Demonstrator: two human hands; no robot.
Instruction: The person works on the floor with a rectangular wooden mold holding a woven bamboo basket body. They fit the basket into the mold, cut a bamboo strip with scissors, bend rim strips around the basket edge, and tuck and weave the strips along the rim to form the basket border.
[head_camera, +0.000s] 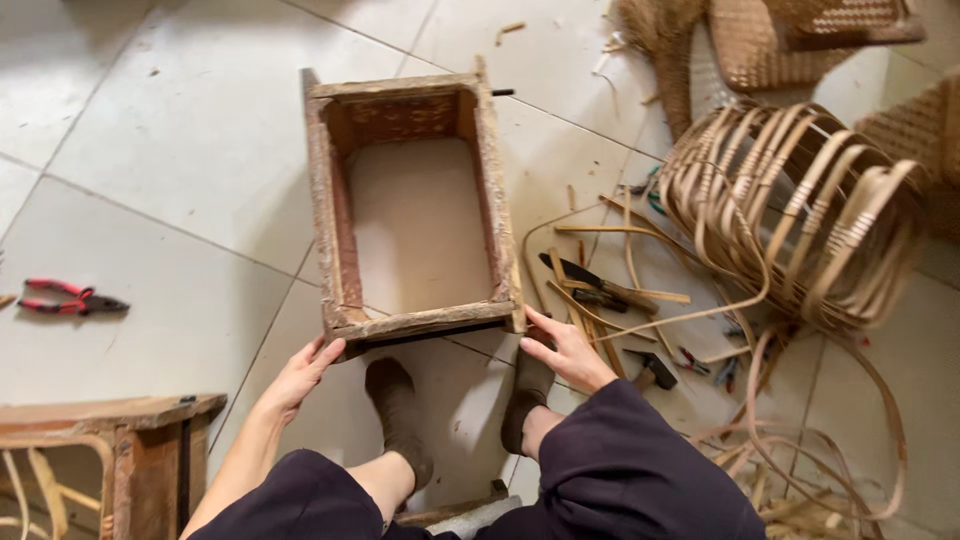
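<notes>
Both hands are down at the near end of the wooden frame (412, 200), an open, worn rectangular box shape standing on the pale tiled floor (180, 150) straight ahead of the person's socked feet. The left hand (303, 375) cups the near left corner, fingers curled loosely against the underside of the wood; the right hand (567, 350) has its fingers stretched out, tips touching the near right corner. Neither hand is pinching anything, just bracing the frame from both sides. To the right, a coil of cane strips (800, 210) sits in a big loose bundle, with stray lengths trailing across the tiles. Between frame and coil lie a knife (590, 280) and a small hammer (652, 370). Far left, well apart, red-handled pliers (70, 298) rest on the floor, and a second wooden piece (130, 440) stands at the lower left.
</notes>
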